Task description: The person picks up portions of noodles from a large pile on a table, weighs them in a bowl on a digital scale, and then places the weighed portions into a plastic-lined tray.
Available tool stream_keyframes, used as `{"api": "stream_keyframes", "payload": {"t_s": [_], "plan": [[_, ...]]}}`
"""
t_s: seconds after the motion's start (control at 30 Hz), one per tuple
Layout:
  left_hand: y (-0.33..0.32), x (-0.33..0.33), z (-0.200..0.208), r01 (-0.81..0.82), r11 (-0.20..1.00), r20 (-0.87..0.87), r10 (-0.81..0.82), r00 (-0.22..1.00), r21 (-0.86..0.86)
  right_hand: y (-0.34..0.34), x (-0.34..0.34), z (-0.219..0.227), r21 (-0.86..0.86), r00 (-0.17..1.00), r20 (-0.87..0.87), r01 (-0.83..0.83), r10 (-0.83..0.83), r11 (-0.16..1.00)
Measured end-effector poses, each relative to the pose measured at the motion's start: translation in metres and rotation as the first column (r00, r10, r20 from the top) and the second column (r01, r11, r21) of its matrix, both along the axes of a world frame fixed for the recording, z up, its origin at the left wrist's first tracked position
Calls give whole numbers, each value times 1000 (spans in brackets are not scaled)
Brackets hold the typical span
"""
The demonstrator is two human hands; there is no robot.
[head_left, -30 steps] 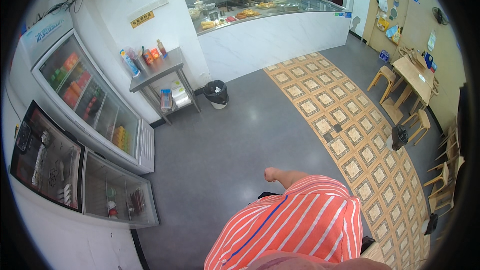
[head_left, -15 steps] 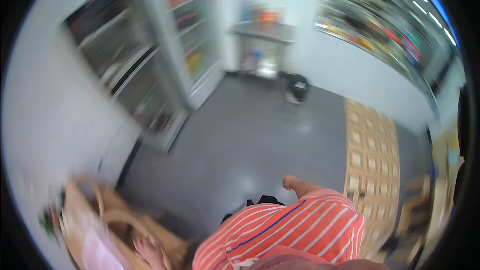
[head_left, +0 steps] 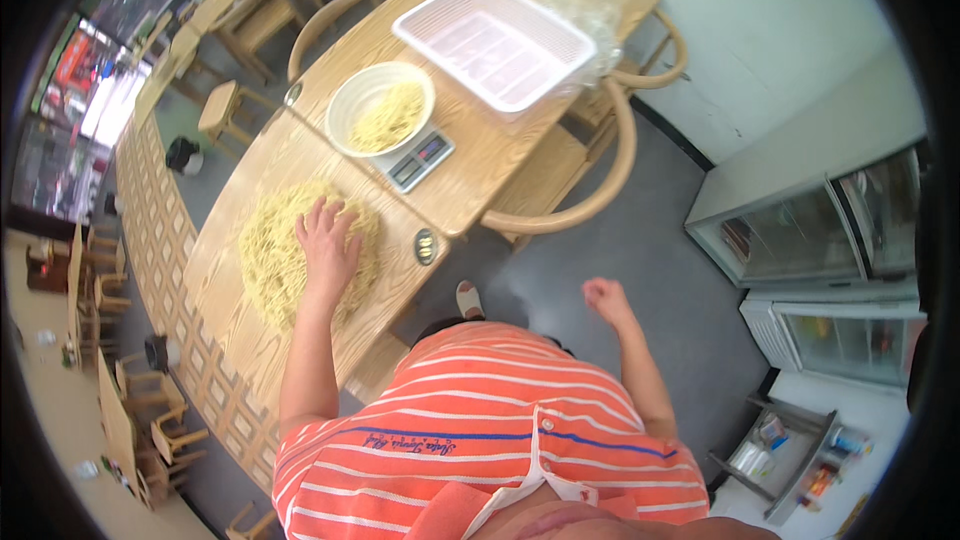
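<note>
Right now your left hand (head_left: 328, 248) lies on top of a broad heap of yellow noodles (head_left: 268, 270), its fingers spread wide over the strands; you touch the heap from above, and I cannot tell whether any strands are caught under your fingertips. The heap sits directly on the wooden table (head_left: 465, 130), to your front left, on the near side of a dark seam that crosses the tabletop. Your right hand (head_left: 603, 298) hangs out to your right over the grey floor (head_left: 640, 240), well apart from the table, with its fingers curled in narrow.

Just past the seam, you have a digital scale (head_left: 420, 162) with a white round bowl (head_left: 347, 105) on it, and a smaller portion of noodles (head_left: 392, 118) rests inside that bowl. Farther off on the same tabletop stands a white rectangular basket (head_left: 490, 45), with a clear plastic bag (head_left: 597, 20) crumpled beside its right end. An oval dark plaque (head_left: 426, 247) lies near the table's corner, to the right of the heap. A curved wooden chair (head_left: 605, 195) stands against the table's right side, and glass-doored fridges (head_left: 800, 240) line the wall to your far right.
</note>
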State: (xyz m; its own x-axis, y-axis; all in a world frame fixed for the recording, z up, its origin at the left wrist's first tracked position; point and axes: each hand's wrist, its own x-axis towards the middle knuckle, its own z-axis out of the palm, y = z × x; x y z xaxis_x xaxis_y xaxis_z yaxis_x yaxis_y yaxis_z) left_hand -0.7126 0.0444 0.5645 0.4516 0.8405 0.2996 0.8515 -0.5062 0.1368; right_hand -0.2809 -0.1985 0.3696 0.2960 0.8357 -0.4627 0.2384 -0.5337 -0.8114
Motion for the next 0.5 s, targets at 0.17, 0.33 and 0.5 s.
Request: {"api": "stream_keyframes", "payload": {"t_s": [0.17,0.33,0.5], "plan": [[43,-59,-5,-101,992,149,89,985,71,159,-72,89,228,954,168,-281,247,932],[51,-77,-6,-210,976,167,199,966,55,239,-88,133,289,906,288,-392,311,874],[50,-84,-28,-291,957,176,284,943,15,312,-82,138,314,888,355,-407,292,858]]}}
